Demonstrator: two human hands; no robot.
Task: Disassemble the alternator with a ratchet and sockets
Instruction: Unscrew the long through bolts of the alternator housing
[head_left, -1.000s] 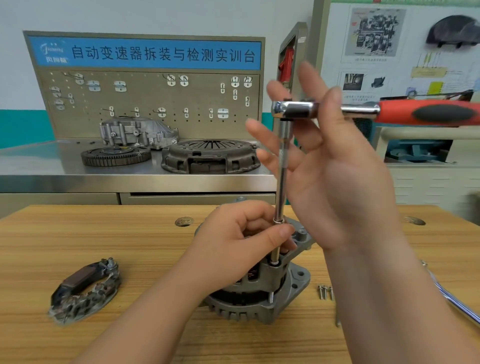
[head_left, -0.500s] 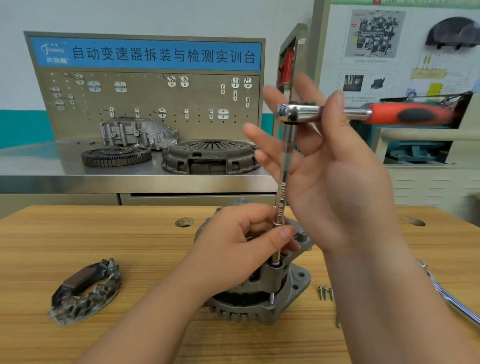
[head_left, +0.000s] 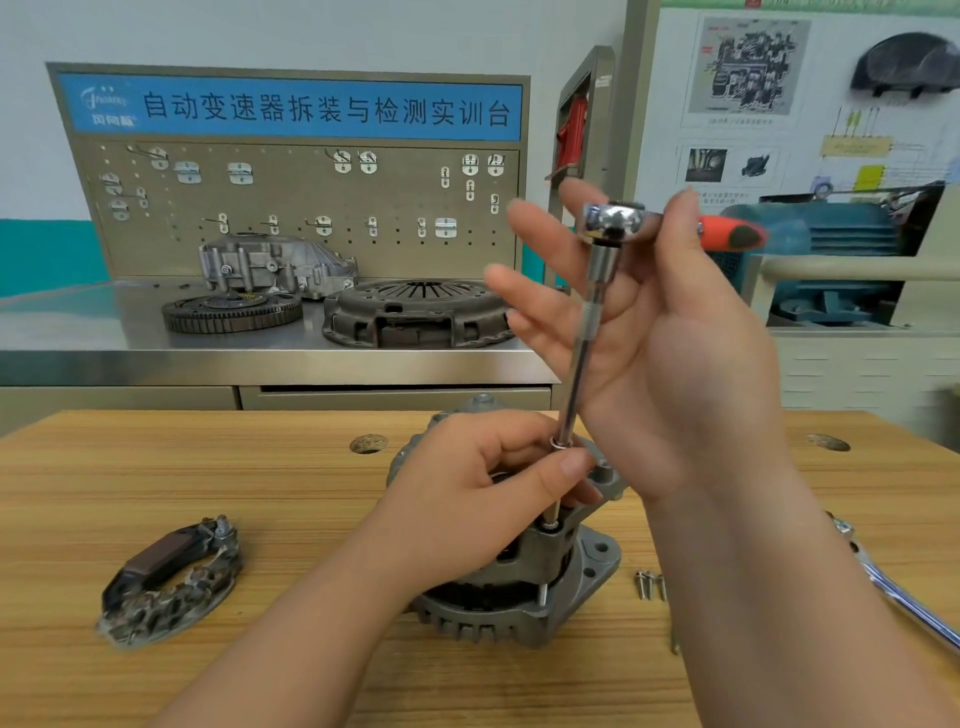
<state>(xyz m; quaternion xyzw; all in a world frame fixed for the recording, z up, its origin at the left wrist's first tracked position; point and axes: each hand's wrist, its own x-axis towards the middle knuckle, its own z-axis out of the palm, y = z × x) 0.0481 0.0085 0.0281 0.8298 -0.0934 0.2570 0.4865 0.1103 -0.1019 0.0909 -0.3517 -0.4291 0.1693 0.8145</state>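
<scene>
The grey alternator (head_left: 550, 587) stands on the wooden bench (head_left: 260, 493), pulley side down. A long extension bar (head_left: 582, 353) rises from a through-bolt at its upper rim to the chrome ratchet head (head_left: 615, 221). The red ratchet handle (head_left: 732, 234) points away to the right rear. My left hand (head_left: 467, 504) grips the bar's lower end just above the alternator, thumb against the shaft. My right hand (head_left: 670, 358) is raised with fingers spread and straight; the ratchet shank lies between thumb and forefinger.
A removed rectifier plate (head_left: 171, 582) lies at the left. Loose screws (head_left: 649, 584) and a chrome tool (head_left: 904, 597) lie at the right. Behind, a steel counter carries a clutch cover (head_left: 415, 312), a flywheel (head_left: 231, 312) and a housing (head_left: 275, 265).
The ratchet handle has swung from pointing right toward the rear, with my right hand turning along. My left hand has stayed on the bar.
</scene>
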